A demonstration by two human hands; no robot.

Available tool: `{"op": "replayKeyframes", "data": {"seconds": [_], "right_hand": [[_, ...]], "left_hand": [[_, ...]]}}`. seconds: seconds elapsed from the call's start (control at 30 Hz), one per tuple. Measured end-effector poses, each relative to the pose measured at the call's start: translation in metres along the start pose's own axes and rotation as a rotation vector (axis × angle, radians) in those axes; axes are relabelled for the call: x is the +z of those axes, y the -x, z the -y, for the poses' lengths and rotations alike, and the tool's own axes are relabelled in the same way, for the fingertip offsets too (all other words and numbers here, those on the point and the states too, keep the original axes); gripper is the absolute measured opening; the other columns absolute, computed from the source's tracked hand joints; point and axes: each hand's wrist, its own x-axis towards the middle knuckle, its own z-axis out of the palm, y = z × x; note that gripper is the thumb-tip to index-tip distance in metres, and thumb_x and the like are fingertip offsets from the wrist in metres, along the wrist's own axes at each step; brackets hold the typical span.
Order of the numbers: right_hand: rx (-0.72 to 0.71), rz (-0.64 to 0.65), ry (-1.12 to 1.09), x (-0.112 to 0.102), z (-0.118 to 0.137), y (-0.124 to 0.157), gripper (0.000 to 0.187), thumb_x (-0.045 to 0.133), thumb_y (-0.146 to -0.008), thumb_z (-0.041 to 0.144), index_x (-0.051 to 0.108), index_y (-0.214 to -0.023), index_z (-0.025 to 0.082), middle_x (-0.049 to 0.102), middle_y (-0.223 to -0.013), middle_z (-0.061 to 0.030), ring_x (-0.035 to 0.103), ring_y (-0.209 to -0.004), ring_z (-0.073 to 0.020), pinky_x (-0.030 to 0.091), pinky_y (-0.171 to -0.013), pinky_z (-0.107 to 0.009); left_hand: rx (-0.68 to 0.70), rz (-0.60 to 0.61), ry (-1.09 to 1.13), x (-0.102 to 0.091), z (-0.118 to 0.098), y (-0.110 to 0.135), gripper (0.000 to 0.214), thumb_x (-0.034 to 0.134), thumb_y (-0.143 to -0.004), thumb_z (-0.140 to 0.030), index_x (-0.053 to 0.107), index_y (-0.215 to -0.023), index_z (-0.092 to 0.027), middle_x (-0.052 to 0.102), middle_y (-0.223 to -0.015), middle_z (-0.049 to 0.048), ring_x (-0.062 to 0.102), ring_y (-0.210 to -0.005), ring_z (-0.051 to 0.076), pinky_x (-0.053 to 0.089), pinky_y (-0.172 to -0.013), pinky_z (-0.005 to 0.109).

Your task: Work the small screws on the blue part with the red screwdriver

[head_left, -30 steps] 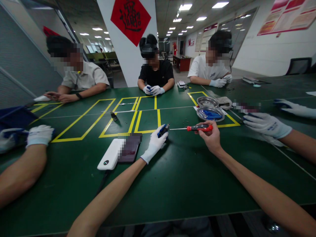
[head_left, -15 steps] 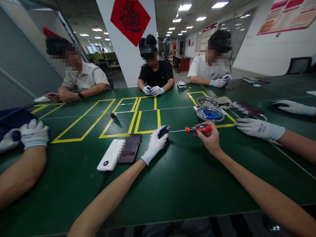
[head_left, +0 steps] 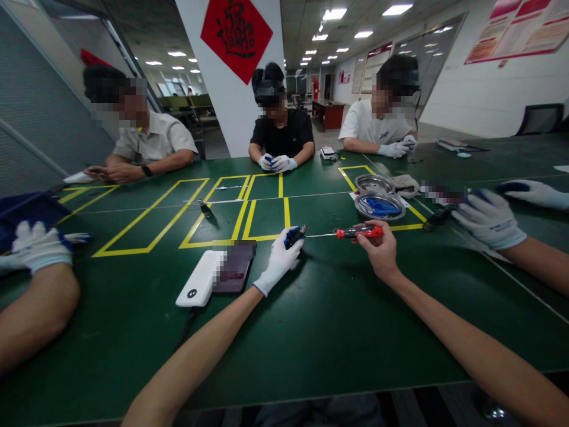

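My left hand (head_left: 279, 264), in a white glove, is closed around a small black cylindrical part with a metal end (head_left: 295, 236), just above the green table. My right hand (head_left: 381, 254) is bare and grips a red-and-black screwdriver (head_left: 358, 232) held level. Its thin shaft points left, with the tip at the black part; whether it sits in a screw is too small to tell. A similar dark part with a metal end (head_left: 205, 209) stands tilted farther off, within yellow tape lines.
Left of my forearm lie a white power bank (head_left: 199, 279) with a cable and a dark phone (head_left: 235, 276). Steel dishes (head_left: 361, 214) stand at the right, one holding blue material. Co-workers' gloved hands (head_left: 491, 220) (head_left: 42, 249) are close on both sides. Several people sit opposite.
My hands, the part and the screwdriver look almost unmoved. The right co-worker's near hand has shifted right and blurs; a black object now shows beside it. The left co-worker's hand has moved left and lower.
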Motion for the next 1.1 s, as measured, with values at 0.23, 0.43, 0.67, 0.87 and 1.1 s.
{"op": "replayKeyframes", "data": {"seconds": [0.23, 0.43, 0.67, 0.87, 1.1], "right_hand": [[0.045, -0.02, -0.056, 0.0, -0.009, 0.0, 0.04, 0.069, -0.077, 0.034, 0.048, -0.11, 0.024, 0.064, -0.109, -0.0052, 0.066, -0.098, -0.0222, 0.06, -0.083, -0.044], [0.049, 0.0, -0.065, 0.002, -0.007, 0.003, 0.039, 0.068, -0.078, 0.034, 0.048, -0.11, 0.024, 0.063, -0.111, -0.0054, 0.065, -0.1, -0.0224, 0.059, -0.085, -0.044], [0.051, 0.004, -0.068, 0.002, -0.005, 0.003, 0.038, 0.069, -0.078, 0.033, 0.048, -0.109, 0.023, 0.063, -0.11, -0.0058, 0.064, -0.102, -0.0231, 0.059, -0.084, -0.044], [0.06, 0.013, -0.072, 0.003, 0.0, 0.004, 0.039, 0.07, -0.078, 0.032, 0.048, -0.109, 0.023, 0.063, -0.109, -0.006, 0.065, -0.101, -0.0229, 0.059, -0.085, -0.045], [0.085, 0.002, -0.088, 0.003, -0.001, 0.003, 0.04, 0.071, -0.076, 0.034, 0.048, -0.108, 0.023, 0.064, -0.107, -0.0056, 0.066, -0.095, -0.0225, 0.06, -0.082, -0.044]], "left_hand": [[-0.121, 0.059, 0.19, -0.003, 0.008, -0.005, 0.042, 0.054, -0.084, -0.036, 0.052, -0.121, -0.017, 0.062, -0.114, 0.0093, 0.06, -0.092, 0.017, 0.049, -0.083, 0.031], [-0.065, 0.004, 0.125, 0.0, 0.012, -0.005, 0.045, 0.065, -0.074, -0.028, 0.049, -0.115, -0.019, 0.062, -0.104, 0.0053, 0.059, -0.092, 0.016, 0.047, -0.087, 0.031], [-0.066, 0.023, 0.115, -0.001, 0.011, -0.005, 0.036, 0.059, -0.079, -0.033, 0.054, -0.111, -0.017, 0.063, -0.104, 0.0069, 0.059, -0.093, 0.017, 0.047, -0.086, 0.032], [-0.043, 0.008, 0.072, -0.001, 0.005, -0.003, 0.034, 0.06, -0.078, -0.033, 0.056, -0.108, -0.018, 0.064, -0.103, 0.0056, 0.059, -0.093, 0.018, 0.046, -0.087, 0.031], [-0.035, -0.009, 0.033, 0.0, 0.001, -0.002, 0.03, 0.057, -0.079, -0.03, 0.057, -0.107, -0.017, 0.065, -0.102, 0.0056, 0.06, -0.093, 0.018, 0.046, -0.087, 0.031]]}}
